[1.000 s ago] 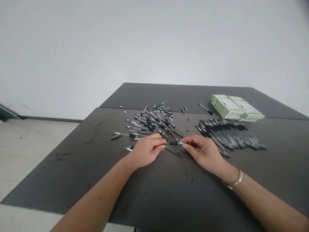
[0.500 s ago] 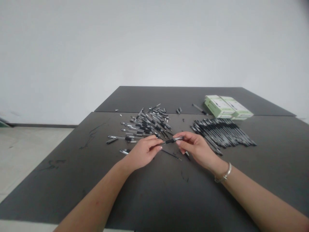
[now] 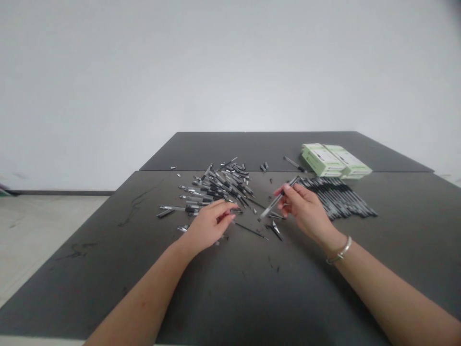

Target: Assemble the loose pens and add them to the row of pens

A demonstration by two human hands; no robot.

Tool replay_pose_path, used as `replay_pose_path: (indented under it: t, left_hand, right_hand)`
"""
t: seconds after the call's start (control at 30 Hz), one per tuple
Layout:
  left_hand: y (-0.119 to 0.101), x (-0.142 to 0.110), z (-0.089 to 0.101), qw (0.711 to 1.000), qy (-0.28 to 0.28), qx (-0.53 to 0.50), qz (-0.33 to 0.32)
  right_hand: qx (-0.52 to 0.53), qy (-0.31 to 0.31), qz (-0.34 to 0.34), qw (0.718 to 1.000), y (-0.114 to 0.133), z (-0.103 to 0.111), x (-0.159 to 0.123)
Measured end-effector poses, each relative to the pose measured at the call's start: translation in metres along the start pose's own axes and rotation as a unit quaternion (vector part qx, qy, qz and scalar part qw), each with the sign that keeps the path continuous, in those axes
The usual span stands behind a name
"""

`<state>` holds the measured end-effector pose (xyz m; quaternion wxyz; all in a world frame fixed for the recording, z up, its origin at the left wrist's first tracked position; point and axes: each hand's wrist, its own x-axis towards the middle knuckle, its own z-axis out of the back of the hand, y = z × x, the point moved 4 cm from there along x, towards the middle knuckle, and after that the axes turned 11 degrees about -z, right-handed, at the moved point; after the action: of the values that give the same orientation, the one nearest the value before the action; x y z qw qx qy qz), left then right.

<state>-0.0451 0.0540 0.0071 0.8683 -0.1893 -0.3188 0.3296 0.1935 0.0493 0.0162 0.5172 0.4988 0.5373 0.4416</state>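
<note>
- Here's my right hand point(image 3: 306, 207), pinching a pen point(image 3: 271, 205) just right of centre!
- My left hand point(image 3: 209, 223), centre frame, curls narrow beside the loose pens point(image 3: 209, 190); can't tell whether it grips anything.
- Green-white boxes point(image 3: 333, 161) sit upper right, behind lined-up pens point(image 3: 342, 199).

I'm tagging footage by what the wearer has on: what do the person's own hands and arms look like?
The right hand has a narrow, shiny silver-coloured bangle at its wrist. The left hand shows no jewellery. No gloves or sleeves are visible.
</note>
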Motion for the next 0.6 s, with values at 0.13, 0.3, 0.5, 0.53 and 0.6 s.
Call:
replay_pose_path:
  t: [0.13,0.3,0.5,0.53,0.6]
  left_hand:
    - [0.005,-0.001,0.003,1.0,-0.022,0.021,0.004]
    - [0.011,-0.002,0.004,0.999,-0.025,0.045,0.014]
    - [0.017,-0.002,0.006,0.996,-0.035,0.077,0.03]
    - [0.017,-0.002,0.006,0.995,-0.037,0.082,0.032]
    - [0.018,-0.002,0.007,0.994,-0.035,0.092,0.04]
  right_hand:
    - [-0.31,-0.067,-0.007,0.948,0.007,0.028,0.014]
    - [-0.643,-0.117,0.056,0.754,0.007,0.04,0.021]
    - [-0.758,-0.111,0.008,0.643,0.001,0.038,0.017]
    - [-0.765,-0.11,0.005,0.634,0.001,0.037,0.016]
    - [-0.774,-0.109,0.005,0.624,0.001,0.037,0.015]
